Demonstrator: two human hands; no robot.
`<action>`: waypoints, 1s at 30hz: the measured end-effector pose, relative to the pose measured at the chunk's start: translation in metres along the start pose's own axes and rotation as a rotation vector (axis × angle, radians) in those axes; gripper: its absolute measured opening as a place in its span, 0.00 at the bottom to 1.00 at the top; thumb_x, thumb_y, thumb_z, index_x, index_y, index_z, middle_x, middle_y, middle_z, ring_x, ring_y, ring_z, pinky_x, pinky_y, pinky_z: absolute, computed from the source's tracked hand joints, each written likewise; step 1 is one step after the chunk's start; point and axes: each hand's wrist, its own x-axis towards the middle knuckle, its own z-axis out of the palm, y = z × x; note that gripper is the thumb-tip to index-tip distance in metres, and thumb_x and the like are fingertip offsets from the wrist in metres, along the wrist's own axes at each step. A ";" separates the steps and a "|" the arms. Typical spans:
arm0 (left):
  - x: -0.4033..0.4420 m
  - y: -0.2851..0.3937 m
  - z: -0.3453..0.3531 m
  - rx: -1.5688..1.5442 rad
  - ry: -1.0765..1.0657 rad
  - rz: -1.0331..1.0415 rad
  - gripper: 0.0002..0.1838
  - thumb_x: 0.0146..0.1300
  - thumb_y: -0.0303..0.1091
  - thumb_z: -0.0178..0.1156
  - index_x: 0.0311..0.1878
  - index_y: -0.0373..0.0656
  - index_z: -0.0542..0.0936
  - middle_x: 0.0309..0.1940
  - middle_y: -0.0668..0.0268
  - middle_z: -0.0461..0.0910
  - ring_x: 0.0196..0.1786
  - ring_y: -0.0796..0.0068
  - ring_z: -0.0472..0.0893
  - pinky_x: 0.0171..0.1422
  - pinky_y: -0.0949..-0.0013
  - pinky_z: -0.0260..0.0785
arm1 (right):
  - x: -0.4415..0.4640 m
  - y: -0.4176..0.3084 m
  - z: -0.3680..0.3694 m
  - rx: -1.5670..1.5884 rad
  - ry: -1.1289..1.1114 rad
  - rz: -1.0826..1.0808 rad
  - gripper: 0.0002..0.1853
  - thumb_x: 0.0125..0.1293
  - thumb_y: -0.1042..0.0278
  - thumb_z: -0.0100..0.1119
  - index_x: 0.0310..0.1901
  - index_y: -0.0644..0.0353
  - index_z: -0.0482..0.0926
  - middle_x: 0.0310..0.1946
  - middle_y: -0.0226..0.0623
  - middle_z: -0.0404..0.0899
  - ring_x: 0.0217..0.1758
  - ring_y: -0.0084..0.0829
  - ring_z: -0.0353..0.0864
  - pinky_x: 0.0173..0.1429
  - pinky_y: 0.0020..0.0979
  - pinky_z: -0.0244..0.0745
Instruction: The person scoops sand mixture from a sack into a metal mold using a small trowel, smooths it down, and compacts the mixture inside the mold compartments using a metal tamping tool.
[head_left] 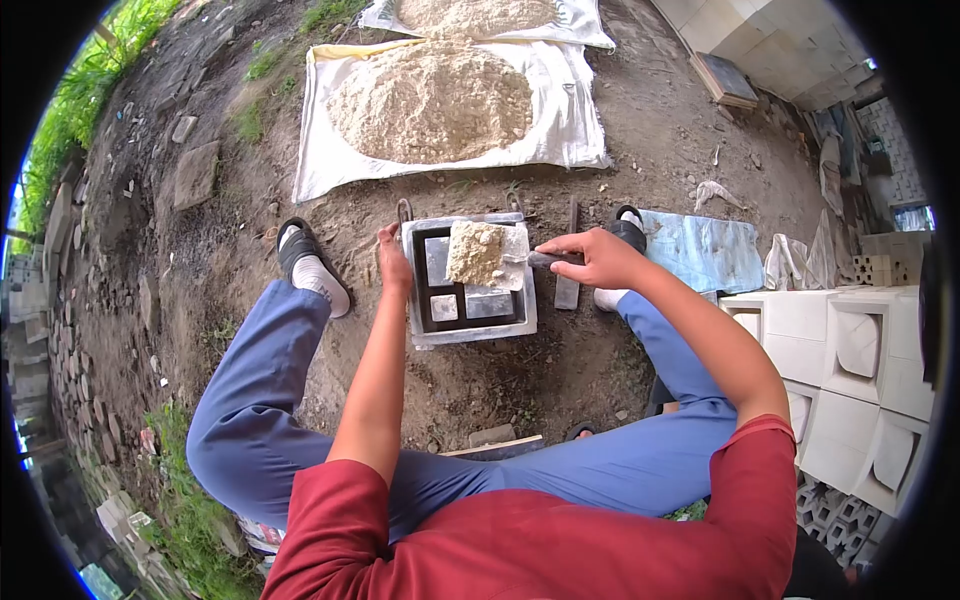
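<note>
A square metal mould [428, 325] with rectangular blocks inside its frame lies on the ground between the feet. My right hand [597, 260] is closed around the dark handle of a trowel [515, 243]. The trowel's flat blade is over the mould's upper right part and carries a heap of pale, crumbly mix [474, 252]. At the mould's upper left edge is my left hand [393, 262], close to a metal loop; its fingers are partly hidden, and whether they grip the rim cannot be made out.
Beyond the mould, a white sack [320, 150] is spread under a pile of sandy mix [430, 100]. A flat metal bar [567, 290] lies right of the mould. Pale blocks [800, 315] are stacked at the right, near a blue sheet [700, 250].
</note>
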 end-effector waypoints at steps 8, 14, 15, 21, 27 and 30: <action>-0.021 0.034 -0.003 -0.379 -0.111 -0.159 0.49 0.79 0.73 0.24 0.78 0.37 0.65 0.77 0.55 0.66 0.80 0.61 0.62 0.86 0.62 0.45 | 0.037 -0.011 0.000 -0.093 -0.104 -0.052 0.22 0.70 0.53 0.65 0.63 0.47 0.85 0.57 0.41 0.88 0.57 0.45 0.87 0.62 0.41 0.80; -0.028 0.049 -0.002 -0.452 -0.195 -0.146 0.49 0.78 0.74 0.25 0.82 0.38 0.59 0.80 0.57 0.63 0.81 0.62 0.61 0.87 0.61 0.43 | 0.051 -0.028 -0.006 -0.123 -0.119 -0.033 0.21 0.69 0.53 0.65 0.61 0.49 0.86 0.55 0.45 0.87 0.57 0.47 0.87 0.62 0.43 0.81; -0.028 0.046 -0.004 -0.409 -0.216 -0.102 0.49 0.79 0.73 0.25 0.82 0.38 0.59 0.81 0.57 0.62 0.82 0.61 0.60 0.87 0.61 0.43 | 0.050 -0.026 -0.006 -0.097 -0.118 -0.044 0.22 0.69 0.53 0.66 0.61 0.49 0.86 0.55 0.45 0.87 0.58 0.47 0.86 0.62 0.43 0.81; -0.023 0.036 -0.003 -0.266 -0.252 0.017 0.51 0.77 0.74 0.26 0.82 0.36 0.60 0.82 0.55 0.60 0.84 0.62 0.58 0.87 0.60 0.42 | 0.033 -0.005 -0.005 -0.016 -0.108 -0.006 0.22 0.69 0.53 0.67 0.62 0.48 0.86 0.53 0.44 0.88 0.54 0.41 0.88 0.59 0.38 0.80; -0.019 0.032 -0.005 -0.107 -0.224 0.101 0.54 0.75 0.77 0.26 0.81 0.34 0.60 0.82 0.53 0.59 0.85 0.61 0.56 0.88 0.61 0.40 | 0.014 0.006 -0.007 0.069 -0.089 0.007 0.21 0.68 0.57 0.68 0.62 0.48 0.86 0.55 0.43 0.88 0.55 0.40 0.88 0.60 0.39 0.80; -0.021 0.037 -0.003 -0.102 -0.233 0.137 0.55 0.75 0.77 0.25 0.81 0.33 0.61 0.82 0.52 0.59 0.86 0.59 0.54 0.88 0.60 0.37 | 0.014 0.004 -0.010 0.067 -0.093 0.025 0.21 0.68 0.58 0.68 0.62 0.49 0.86 0.56 0.41 0.88 0.57 0.39 0.87 0.64 0.39 0.79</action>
